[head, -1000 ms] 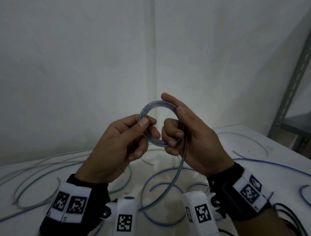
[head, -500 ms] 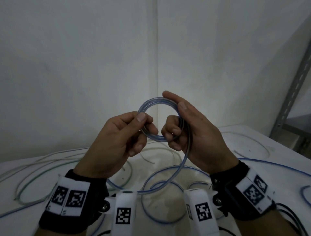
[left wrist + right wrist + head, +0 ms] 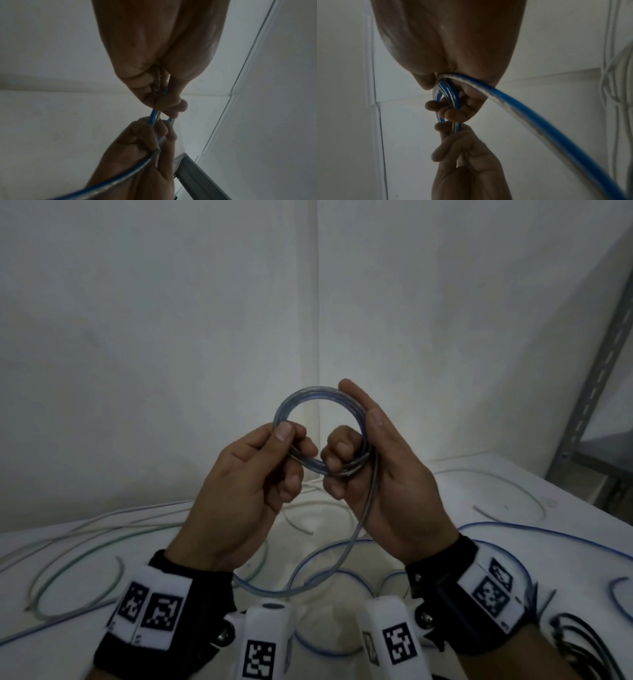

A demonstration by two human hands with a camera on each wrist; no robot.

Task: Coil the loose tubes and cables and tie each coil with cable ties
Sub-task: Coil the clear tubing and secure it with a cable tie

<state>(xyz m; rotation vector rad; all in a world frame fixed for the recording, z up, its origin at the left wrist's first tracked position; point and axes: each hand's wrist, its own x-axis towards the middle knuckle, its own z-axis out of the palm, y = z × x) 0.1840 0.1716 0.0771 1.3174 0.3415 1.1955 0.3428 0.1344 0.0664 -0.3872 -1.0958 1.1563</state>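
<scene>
A small coil of clear tube with a blue stripe is held up in front of the wall corner, above the table. My left hand pinches the coil's left side between thumb and fingers. My right hand grips the coil's right side, fingers curled through the ring and thumb laid along its outside. The tube's loose tail runs down from my right palm to loops on the table. The right wrist view shows the coil in my curled fingers and the tail leaving to the right. The left wrist view shows both hands meeting on the tube.
Several loose clear and blue-striped tubes lie across the white table. A grey metal shelf frame stands at the right. Black cables lie at the bottom right. White walls are close behind.
The coil and both hands rose a little while the camera tipped. The tail slid further along my right palm, and the coil looks slightly wider.
</scene>
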